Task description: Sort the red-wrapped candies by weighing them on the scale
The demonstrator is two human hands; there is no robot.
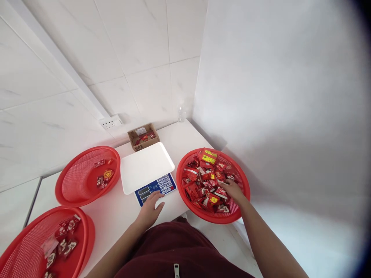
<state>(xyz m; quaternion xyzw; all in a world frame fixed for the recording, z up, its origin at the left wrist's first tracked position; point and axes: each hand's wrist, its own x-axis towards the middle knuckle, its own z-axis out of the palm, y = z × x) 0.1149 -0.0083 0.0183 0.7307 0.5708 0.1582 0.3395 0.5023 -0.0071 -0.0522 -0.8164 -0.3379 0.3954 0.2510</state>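
My left hand (151, 208) rests at the front edge of a digital scale (171, 190), its fingers stretched out and thumb apart, holding nothing. Blue keypad and dark displays show in front of the scale's white pan (147, 166), which is bare. At the right, my right hand (232, 190) reaches into a round red plastic basket (245, 175) full of red wrapped sweets (199, 189). Its thumb and fingers close on a small red-and-white sweet packet (222, 193), partly hidden by the hand. A larger packet with a yellow label (209, 156) lies on top of the heap.
Two more red baskets, one at the left (69, 173) and one at the lower left (89, 235), hold a few sweets each. Behind the scale stands an open cardboard box (145, 144) with red packets inside. A clear bottle (181, 112) stands in the corner by the walls.
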